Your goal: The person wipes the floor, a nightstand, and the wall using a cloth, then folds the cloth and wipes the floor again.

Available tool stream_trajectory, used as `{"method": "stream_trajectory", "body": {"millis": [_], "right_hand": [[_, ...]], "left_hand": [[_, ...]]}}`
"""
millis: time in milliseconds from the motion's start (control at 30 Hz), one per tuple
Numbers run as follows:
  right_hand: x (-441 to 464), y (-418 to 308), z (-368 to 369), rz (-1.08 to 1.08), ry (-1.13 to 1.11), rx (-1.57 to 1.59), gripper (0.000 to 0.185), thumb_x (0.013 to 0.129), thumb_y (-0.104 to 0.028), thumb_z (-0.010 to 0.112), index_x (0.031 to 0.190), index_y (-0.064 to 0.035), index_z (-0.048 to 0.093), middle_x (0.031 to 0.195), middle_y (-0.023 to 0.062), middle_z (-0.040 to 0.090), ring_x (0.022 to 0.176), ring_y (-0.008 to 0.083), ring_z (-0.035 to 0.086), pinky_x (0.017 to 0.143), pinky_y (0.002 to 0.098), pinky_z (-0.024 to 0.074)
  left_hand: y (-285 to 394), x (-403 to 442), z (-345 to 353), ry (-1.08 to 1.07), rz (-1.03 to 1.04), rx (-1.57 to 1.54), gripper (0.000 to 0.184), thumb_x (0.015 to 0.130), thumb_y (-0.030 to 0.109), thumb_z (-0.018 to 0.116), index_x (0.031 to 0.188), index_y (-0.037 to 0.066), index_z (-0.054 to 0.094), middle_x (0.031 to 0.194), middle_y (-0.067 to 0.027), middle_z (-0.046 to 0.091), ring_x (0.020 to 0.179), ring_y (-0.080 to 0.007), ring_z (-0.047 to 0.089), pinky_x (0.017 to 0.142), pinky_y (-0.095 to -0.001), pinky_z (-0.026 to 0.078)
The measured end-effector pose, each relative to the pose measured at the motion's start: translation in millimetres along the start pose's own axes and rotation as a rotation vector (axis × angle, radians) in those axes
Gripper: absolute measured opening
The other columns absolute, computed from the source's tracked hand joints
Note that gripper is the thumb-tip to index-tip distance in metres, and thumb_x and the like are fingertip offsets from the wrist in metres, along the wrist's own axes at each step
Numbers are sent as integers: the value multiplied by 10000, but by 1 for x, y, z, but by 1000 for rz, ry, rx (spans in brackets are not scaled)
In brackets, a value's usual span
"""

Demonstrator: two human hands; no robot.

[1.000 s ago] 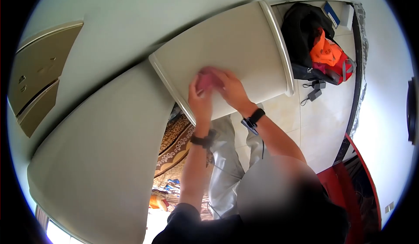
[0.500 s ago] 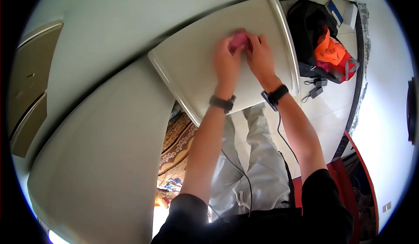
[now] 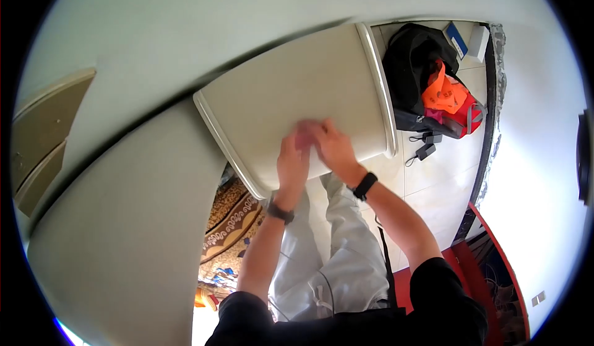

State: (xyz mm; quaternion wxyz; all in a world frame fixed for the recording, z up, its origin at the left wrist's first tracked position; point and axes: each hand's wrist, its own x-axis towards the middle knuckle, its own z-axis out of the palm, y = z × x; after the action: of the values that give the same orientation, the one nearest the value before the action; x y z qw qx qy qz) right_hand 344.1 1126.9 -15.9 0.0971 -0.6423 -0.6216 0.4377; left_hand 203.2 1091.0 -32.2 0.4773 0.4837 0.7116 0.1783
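A small pink-red object (image 3: 305,134), blurred by motion, is between my two hands above the pale cabinet top (image 3: 297,80), near its front edge. My left hand (image 3: 292,157) grips the object's left side, with fingers curled round it. On the other side, my right hand (image 3: 333,148) has its fingers closed on the same object. What the object is cannot be made out. Both wrists wear dark bands.
A black backpack (image 3: 411,68) with orange and red cloth lies on the tiled floor at the right, beside two black adapters (image 3: 426,152). A large pale rounded surface (image 3: 130,222) fills the left. A patterned rug (image 3: 232,228) shows below.
Both hands went up and right over the cabinet top with the pink-red object, then came back down and left towards the front edge. The view has shifted too.
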Motion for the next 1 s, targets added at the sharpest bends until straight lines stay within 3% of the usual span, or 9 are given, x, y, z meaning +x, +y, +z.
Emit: {"method": "stream_trajectory", "body": {"millis": [100, 200, 300, 567, 667, 900, 1000], "right_hand": [[23, 11, -35, 27, 151, -52, 342, 895, -87, 494, 1207, -168, 608, 1118, 130, 588, 972, 367, 626, 812, 441, 532], [34, 42, -75, 5, 417, -165, 407, 854, -25, 544, 1222, -189, 609, 1041, 108, 578, 896, 333, 635, 720, 409, 535], [12, 78, -91, 19, 449, -240, 438, 830, 19, 569, 1207, -200, 619, 971, 88, 567, 846, 307, 632, 683, 394, 530], [-88, 119, -62, 69, 404, -186, 455, 813, 41, 626, 1199, -201, 628, 902, 68, 556, 746, 275, 628, 588, 363, 527], [-85, 121, -65, 39, 416, -161, 479, 806, 42, 659, 1219, -198, 626, 922, 76, 562, 754, 277, 635, 586, 365, 532], [35, 91, -107, -99, 442, -178, 485, 777, 47, 638, 1199, -192, 630, 938, 81, 561, 795, 296, 633, 650, 372, 533], [42, 89, -111, -128, 456, -152, 469, 777, 43, 607, 1170, -211, 629, 910, 77, 551, 771, 300, 625, 616, 380, 529]], "left_hand": [[49, 41, 26, 47, 247, -206, 405, 884, 80, 624, 1278, 91, 532, 1048, -130, 667, 966, -315, 661, 796, -395, 538], [68, 74, 85, 11, 250, -120, 348, 875, 87, 629, 1210, 86, 535, 1082, -148, 647, 939, -373, 638, 774, -430, 526], [82, 65, 135, -25, 235, -112, 302, 871, 93, 628, 1149, 82, 512, 1087, -153, 623, 917, -413, 619, 736, -470, 518], [53, -29, 152, -232, 175, 103, 271, 875, 109, 626, 1111, 108, 492, 1031, -139, 592, 808, -416, 626, 625, -497, 519], [67, -24, 145, -155, 156, 58, 251, 882, 116, 625, 1103, 113, 506, 1024, -134, 590, 805, -408, 628, 624, -483, 526], [105, 76, 129, 216, 374, 0, 297, 883, 111, 629, 1156, 115, 512, 1067, -163, 587, 876, -424, 618, 683, -507, 508], [116, 74, 124, 154, 281, 72, 294, 883, 108, 629, 1150, 117, 507, 1049, -170, 582, 876, -424, 614, 681, -501, 509]]}}
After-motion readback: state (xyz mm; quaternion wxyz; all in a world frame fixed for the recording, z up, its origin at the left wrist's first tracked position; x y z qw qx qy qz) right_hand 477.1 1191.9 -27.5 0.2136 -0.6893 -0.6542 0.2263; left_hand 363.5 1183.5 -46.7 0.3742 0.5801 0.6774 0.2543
